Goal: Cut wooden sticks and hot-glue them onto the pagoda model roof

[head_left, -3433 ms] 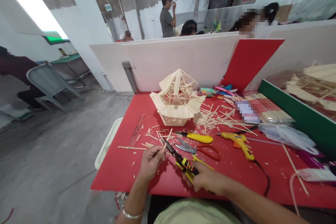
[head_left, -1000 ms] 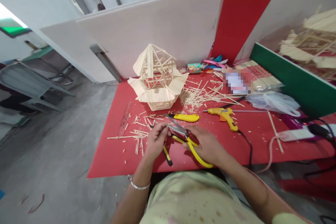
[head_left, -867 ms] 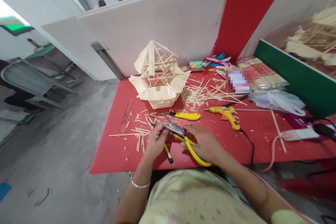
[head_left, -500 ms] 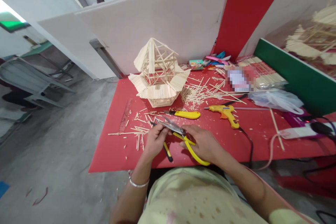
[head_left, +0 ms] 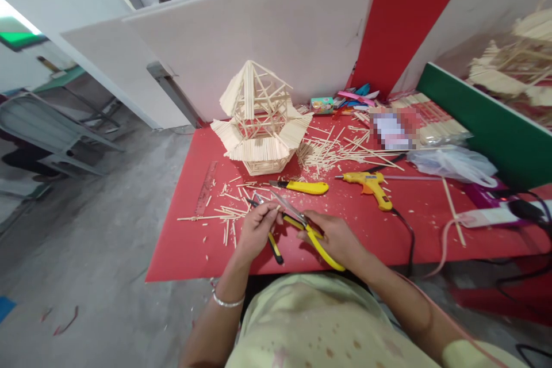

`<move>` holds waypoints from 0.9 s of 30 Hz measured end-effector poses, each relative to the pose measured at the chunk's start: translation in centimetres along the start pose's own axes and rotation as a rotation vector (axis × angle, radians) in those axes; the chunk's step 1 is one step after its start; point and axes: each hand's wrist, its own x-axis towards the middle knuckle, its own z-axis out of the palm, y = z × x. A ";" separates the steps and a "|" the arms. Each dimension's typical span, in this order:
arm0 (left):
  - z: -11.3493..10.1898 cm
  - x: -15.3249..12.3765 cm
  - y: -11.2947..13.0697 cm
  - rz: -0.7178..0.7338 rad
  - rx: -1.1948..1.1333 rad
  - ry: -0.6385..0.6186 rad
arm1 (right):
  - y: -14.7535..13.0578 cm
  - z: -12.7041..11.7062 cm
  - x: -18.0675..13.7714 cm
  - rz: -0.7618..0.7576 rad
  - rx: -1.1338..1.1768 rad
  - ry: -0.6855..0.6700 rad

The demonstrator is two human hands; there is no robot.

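My right hand (head_left: 338, 237) is wrapped round the yellow handles of a pair of scissors (head_left: 317, 241). Their silver blades point up and left, just beside my left fingers. Thumb and fingertips of my left hand (head_left: 257, 230) pinch a short piece of wooden stick (head_left: 278, 207), of which only the end shows. Beneath my left hand lies a black-and-yellow handled tool (head_left: 275, 249), partly covered. A yellow utility knife (head_left: 308, 187) rests beyond the scissors. Behind it stands a lantern-like model of wooden sticks (head_left: 263, 149), its upper roof partly open framework.
Loose sticks (head_left: 328, 152) are piled right of the model, and cut bits are scattered at left near a clear ruler (head_left: 206, 190). A yellow glue gun (head_left: 374, 187) with its cord lies at right, near a plastic bag (head_left: 452, 165) and a power strip (head_left: 487, 217).
The scissor blades have swung away from my left fingers, slightly to the right. The end of the stick piece now shows in my left fingertips. The model has not moved.
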 end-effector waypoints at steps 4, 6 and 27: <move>0.0 0.2 -0.1 -0.004 -0.047 0.031 | -0.1 -0.8 0.1 0.000 -0.186 0.042; 0.0 0.3 -0.4 0.006 -0.048 0.049 | -0.4 -0.9 0.0 -0.012 -0.223 0.024; -0.4 1.0 0.2 -0.007 -0.476 0.240 | 1.6 -0.8 -1.1 0.213 -0.381 0.099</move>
